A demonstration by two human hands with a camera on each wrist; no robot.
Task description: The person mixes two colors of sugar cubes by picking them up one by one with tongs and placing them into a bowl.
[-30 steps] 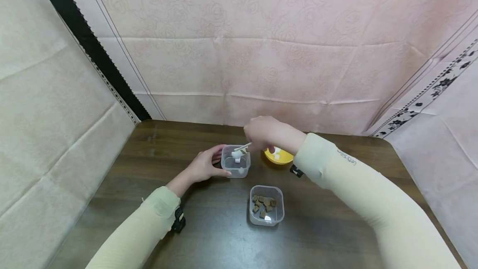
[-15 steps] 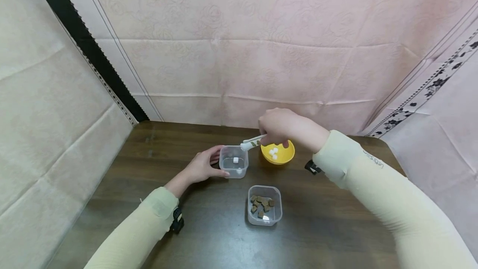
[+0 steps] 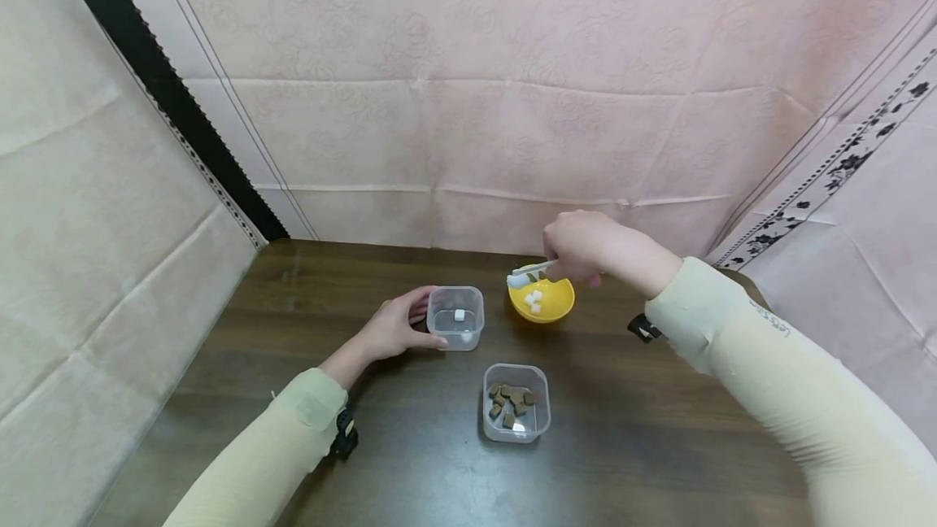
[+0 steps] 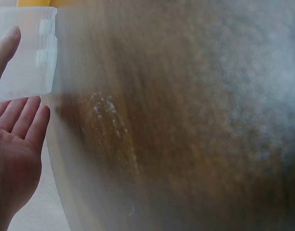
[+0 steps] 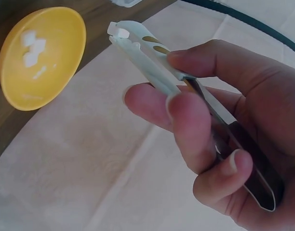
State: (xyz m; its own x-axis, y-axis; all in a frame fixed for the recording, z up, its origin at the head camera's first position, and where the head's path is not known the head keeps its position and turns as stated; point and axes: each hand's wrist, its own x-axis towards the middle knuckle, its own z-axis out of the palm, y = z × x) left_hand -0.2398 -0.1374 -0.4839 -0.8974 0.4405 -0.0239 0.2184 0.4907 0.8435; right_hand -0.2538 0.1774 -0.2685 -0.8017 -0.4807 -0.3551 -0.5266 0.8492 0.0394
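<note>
While the left hand [image 3: 398, 325] spans the left side of a clear container [image 3: 470, 338], its thumb rests against the near side and its fingers against the far side; hold looks light, the gap between thumb and fingers as wide as the box. Left wrist view: fingers nearly straight, side by side, thumb lying across the container's wall. Just off those fingertips, on the container floor, one white cube [image 3: 459, 315]; a second pale patch nearer the thumb, cube or reflection, cannot tell.

Right hand [image 3: 581, 246]: fingers curled, pinching a pair of tongs [image 5: 141, 65] with pale green arms and darker handle ends running back toward the palm. Digits press from both sides; arms nearly together, a held white cube [image 5: 119, 32] between the tips.

Below and to the left of this hand, a yellow bowl [image 3: 560, 301], tong tips over its left rim. Loose white cubes [image 5: 34, 45] lie clustered in it, apart from the tips.

Nearer the body, to the right of the left hand and below the right: a second container [image 3: 543, 423] with brown cubes [image 3: 508, 420], touched by neither hand. All dishes stand on a dark wooden table [image 3: 622, 446].
</note>
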